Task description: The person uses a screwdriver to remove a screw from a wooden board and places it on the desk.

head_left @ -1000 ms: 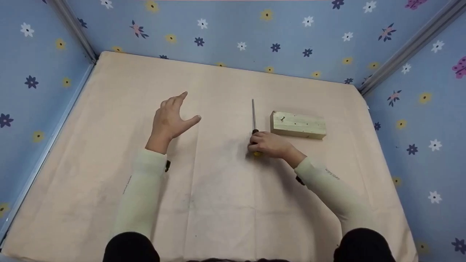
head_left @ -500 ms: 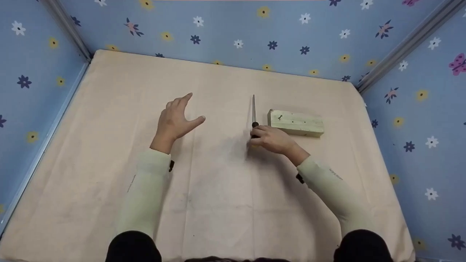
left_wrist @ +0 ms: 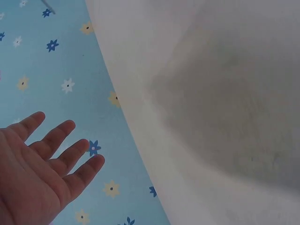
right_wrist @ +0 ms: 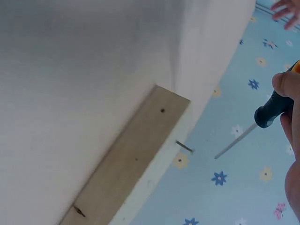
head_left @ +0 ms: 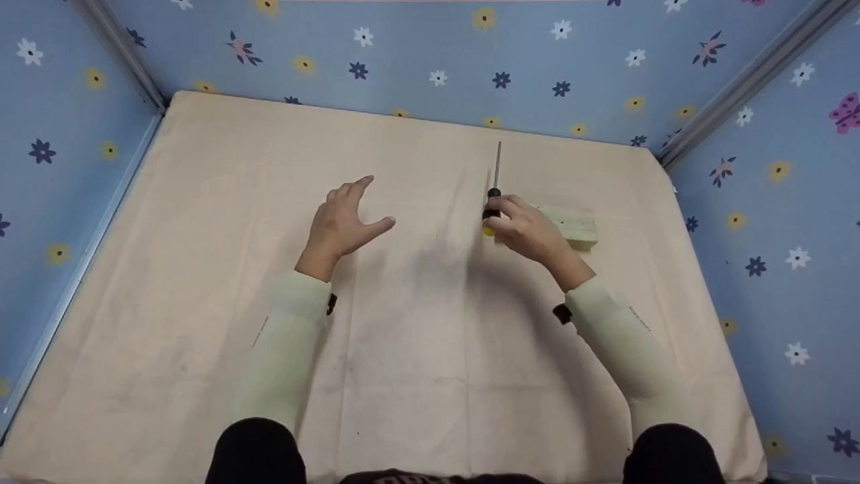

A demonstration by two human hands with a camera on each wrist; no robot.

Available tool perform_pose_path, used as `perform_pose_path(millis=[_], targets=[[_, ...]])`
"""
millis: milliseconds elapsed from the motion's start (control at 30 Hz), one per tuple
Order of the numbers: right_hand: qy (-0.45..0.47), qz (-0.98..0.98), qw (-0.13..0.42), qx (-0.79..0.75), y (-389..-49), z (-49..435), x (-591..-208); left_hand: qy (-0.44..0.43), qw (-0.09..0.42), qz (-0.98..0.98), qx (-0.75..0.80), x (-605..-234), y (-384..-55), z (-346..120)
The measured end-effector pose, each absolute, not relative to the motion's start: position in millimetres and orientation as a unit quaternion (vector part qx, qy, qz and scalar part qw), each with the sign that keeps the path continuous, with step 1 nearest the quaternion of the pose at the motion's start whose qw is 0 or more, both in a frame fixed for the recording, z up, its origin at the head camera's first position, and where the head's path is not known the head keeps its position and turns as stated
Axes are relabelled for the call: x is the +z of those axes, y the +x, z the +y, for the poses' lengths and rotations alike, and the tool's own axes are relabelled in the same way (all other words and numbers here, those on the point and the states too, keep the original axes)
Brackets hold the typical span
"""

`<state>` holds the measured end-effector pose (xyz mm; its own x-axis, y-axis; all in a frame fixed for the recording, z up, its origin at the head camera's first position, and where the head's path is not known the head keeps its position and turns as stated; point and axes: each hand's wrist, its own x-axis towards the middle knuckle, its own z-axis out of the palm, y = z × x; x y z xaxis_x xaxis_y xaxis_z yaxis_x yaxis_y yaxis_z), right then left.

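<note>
My right hand (head_left: 534,232) holds a screwdriver (right_wrist: 272,110) by its black and yellow handle, raised over the cloth with the shaft pointing away from me. Under and just beyond that hand lies a pale wooden block (head_left: 581,232), partly hidden by it in the head view. The right wrist view shows a screw (right_wrist: 184,146) standing out of one face of the block, and dark holes in another face. My left hand (head_left: 341,222) hovers over the cloth to the left, holding nothing, its fingers spread apart from the thumb; its palm also shows in the left wrist view.
A cream cloth (head_left: 403,349) with creases covers the table. Blue flower-printed panels (head_left: 403,54) stand at the back and both sides, with grey metal posts (head_left: 746,81) at the back corners.
My right hand has lifted the screwdriver from the cloth and carried it forward and right, now overlapping the block. My left hand has drifted a little to the right, still spread.
</note>
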<state>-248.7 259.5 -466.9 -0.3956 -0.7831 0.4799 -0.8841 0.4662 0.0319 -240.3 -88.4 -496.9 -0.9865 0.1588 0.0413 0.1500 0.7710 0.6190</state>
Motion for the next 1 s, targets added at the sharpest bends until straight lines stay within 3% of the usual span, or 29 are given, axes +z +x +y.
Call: perform_pose_path(millis=[1000], targets=[[0.256,-0.767,0.398,0.433,-260.1,304.1,-422.0,0.209,0.057,0.937,0.275,-516.3,-263.6,19.3]])
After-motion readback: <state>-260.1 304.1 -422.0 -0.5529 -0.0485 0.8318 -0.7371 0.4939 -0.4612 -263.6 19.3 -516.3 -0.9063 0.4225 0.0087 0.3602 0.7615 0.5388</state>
